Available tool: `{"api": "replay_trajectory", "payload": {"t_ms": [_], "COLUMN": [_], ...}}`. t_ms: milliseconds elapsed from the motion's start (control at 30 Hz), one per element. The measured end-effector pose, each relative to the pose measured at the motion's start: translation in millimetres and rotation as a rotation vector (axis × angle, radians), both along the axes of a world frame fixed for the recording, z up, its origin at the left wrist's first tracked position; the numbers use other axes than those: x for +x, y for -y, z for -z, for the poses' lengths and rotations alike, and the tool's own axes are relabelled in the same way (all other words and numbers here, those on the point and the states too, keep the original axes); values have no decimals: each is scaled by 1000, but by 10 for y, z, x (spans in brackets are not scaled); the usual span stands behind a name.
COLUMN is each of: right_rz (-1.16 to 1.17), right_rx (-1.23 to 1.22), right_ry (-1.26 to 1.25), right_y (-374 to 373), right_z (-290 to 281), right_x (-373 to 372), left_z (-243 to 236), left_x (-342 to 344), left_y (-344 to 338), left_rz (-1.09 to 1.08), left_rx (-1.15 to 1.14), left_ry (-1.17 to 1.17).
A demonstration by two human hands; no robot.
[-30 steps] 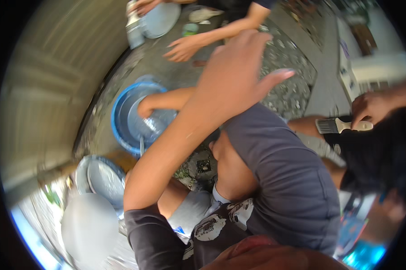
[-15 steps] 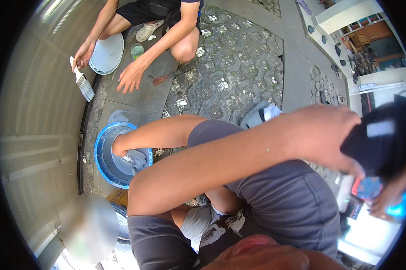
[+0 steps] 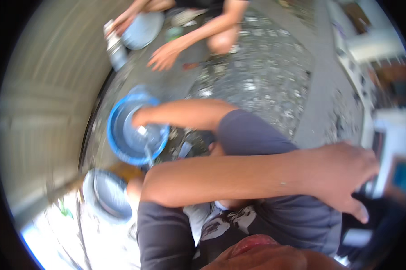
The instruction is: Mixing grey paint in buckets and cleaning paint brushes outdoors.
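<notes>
My left hand reaches across to the far right, thumb and fingers apart, beside blurred dark and pale things I cannot make out; I see nothing held. My right hand reaches into a blue-rimmed bucket of greyish liquid, its fingers hidden and blurred. A stick-like thing leans at the bucket's near side. Below that bucket, at lower left, sits a second grey container with grey contents.
A co-worker squats ahead, holding a paintbrush beside a pale round lid. A green cup stands near them. A corrugated wall runs along the left; rough paving spreads ahead.
My left hand has swung from raised in the middle to low at the far right. The whole view has shifted. My right hand stays in the bucket.
</notes>
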State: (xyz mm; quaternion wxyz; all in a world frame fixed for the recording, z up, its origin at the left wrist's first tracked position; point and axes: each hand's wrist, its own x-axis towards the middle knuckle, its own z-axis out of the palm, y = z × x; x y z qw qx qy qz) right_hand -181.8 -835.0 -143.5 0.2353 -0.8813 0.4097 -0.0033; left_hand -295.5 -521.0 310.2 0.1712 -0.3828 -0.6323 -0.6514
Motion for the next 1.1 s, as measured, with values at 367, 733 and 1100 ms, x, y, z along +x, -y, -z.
{"api": "replay_trajectory", "payload": {"t_ms": [367, 733, 1100], "right_rz": [-229, -37, -44], "right_rx": [199, 329, 117], "right_ry": [-342, -218, -280], "right_y": [108, 722, 691], "right_z": [247, 495, 592], "right_x": [32, -361, -303], "left_z": [462, 876, 377], "left_x": [794, 5066, 8082], "left_y": [589, 167, -2184], "left_rz": [-798, -2507, -3534], "left_rx": [338, 548, 1048], "left_ry": [-173, 98, -403]}}
